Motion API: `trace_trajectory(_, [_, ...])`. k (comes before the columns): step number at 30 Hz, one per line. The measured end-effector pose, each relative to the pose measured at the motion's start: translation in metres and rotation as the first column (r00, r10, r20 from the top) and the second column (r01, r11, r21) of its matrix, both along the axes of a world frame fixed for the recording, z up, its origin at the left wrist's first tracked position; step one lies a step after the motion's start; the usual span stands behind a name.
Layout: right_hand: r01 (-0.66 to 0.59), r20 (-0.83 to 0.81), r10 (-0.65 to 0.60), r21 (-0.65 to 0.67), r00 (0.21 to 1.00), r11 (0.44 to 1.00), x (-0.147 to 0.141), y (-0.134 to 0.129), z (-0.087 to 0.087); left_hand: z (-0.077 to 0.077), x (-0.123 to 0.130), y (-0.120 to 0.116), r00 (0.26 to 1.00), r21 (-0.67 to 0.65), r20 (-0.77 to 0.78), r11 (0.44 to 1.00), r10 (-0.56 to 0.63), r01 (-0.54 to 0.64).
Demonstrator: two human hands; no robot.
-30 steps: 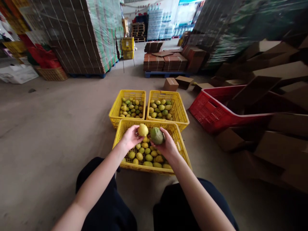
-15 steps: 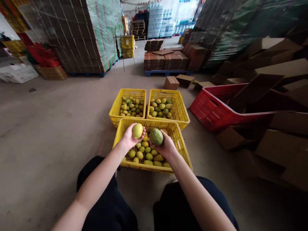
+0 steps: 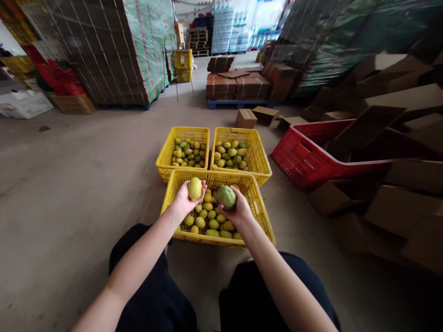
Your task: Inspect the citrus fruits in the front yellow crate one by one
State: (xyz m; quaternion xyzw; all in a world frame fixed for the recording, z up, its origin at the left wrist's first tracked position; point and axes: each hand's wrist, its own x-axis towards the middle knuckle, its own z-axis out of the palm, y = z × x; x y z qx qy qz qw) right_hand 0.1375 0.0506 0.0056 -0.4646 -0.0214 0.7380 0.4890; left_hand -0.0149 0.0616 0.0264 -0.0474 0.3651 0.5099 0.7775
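My left hand [image 3: 187, 197] holds a smooth yellow fruit [image 3: 194, 189] over the left part of the near yellow crate [image 3: 268, 226]. A larger, bumpy green fruit [image 3: 226, 197] is in my right hand [image 3: 241, 210], a little to the right and over the same crate. Several yellow and green fruits [image 3: 213, 224] lie in this crate below my hands. Behind it stand two more yellow crates, the back left one [image 3: 165, 159] and the back right one [image 3: 263, 159], both with similar fruits inside.
A red crate [image 3: 301, 159] with cardboard in it stands at the right, among loose cardboard boxes [image 3: 398, 210]. Farther back are flattened cartons on a blue pallet [image 3: 226, 104] and tall wrapped stacks [image 3: 104, 55]. My knees flank the near crate's front.
The green fruit has turned in my right hand and shows a more ridged side. My left hand and the yellow fruit have shifted slightly left. The whole view has moved a little.
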Motion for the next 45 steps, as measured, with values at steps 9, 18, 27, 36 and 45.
trace_trajectory(9, [0.033, 0.014, -0.035, 0.084, 0.999, 0.996, -0.001, -0.001, 0.003, -0.003, 0.000, 0.003, 0.967, 0.024, -0.054, 0.968, 0.250, -0.249])
trace_trajectory(18, [-0.006, -0.009, 0.007, 0.091, 1.000, 0.996, -0.002, 0.000, 0.003, -0.005, 0.000, 0.001, 0.986, 0.008, 0.037, 0.986, 0.164, -0.164])
trace_trajectory(27, [-0.100, -0.010, 0.101, 0.073, 0.995, 0.992, -0.008, -0.002, -0.002, -0.005, 0.000, 0.000, 0.995, -0.008, 0.035, 0.996, 0.092, -0.091])
trace_trajectory(36, [-0.103, 0.052, 0.096, 0.158, 0.994, 0.982, -0.008, -0.002, 0.000, 0.001, 0.004, 0.000, 0.979, -0.004, -0.070, 0.981, 0.191, -0.192])
trace_trajectory(45, [-0.063, -0.078, 0.076, 0.167, 0.994, 0.984, -0.008, -0.002, 0.002, -0.006, 0.002, 0.001, 0.969, -0.064, -0.142, 0.975, 0.201, -0.211])
